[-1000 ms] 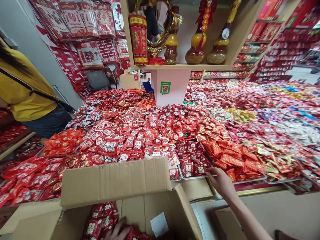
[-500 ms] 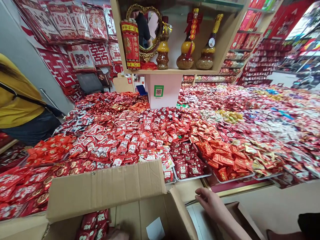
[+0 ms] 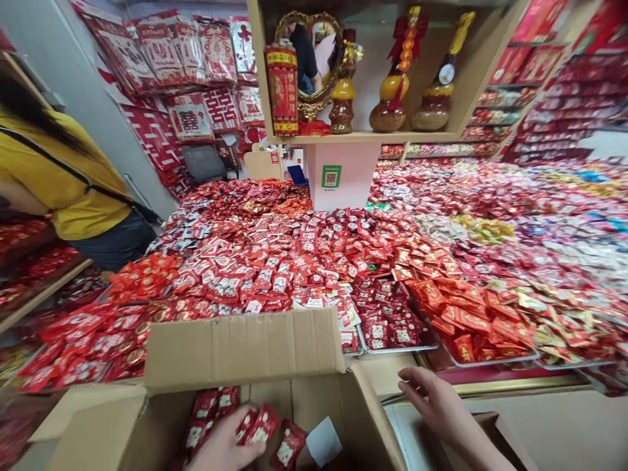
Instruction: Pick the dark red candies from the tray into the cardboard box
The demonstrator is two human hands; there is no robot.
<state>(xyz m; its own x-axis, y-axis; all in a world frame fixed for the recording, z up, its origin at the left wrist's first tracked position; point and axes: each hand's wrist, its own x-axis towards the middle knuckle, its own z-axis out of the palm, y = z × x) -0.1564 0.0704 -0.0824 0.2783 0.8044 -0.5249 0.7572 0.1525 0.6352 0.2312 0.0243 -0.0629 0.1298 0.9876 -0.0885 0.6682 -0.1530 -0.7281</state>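
My left hand [image 3: 226, 439] is inside the cardboard box [image 3: 245, 350], with its fingers closed around small dark red candy packets [image 3: 263, 424] printed in white. Just right of the fingers is another such packet [image 3: 288, 446]; whether the hand touches it I cannot tell. More of these packets [image 3: 197, 433] lie in the box behind the hand. My right hand [image 3: 432, 400] hovers past the box's right flap, fingers apart and holding nothing. Beyond the box, a metal tray [image 3: 398, 348] holds similar dark red packets.
A white slip of paper [image 3: 324, 441] lies in the box. Heaped candy [image 3: 275, 261] covers the counter beyond. A shelf unit [image 3: 353, 137] with bottles and a mirror stands behind it. At far left is a person in a yellow top [image 3: 93, 196]. Another open box [image 3: 495, 432] sits below my right hand.
My left hand has come up from low in the box, now with packets in its fingers. The view has turned left. My right hand stays open near the flap.
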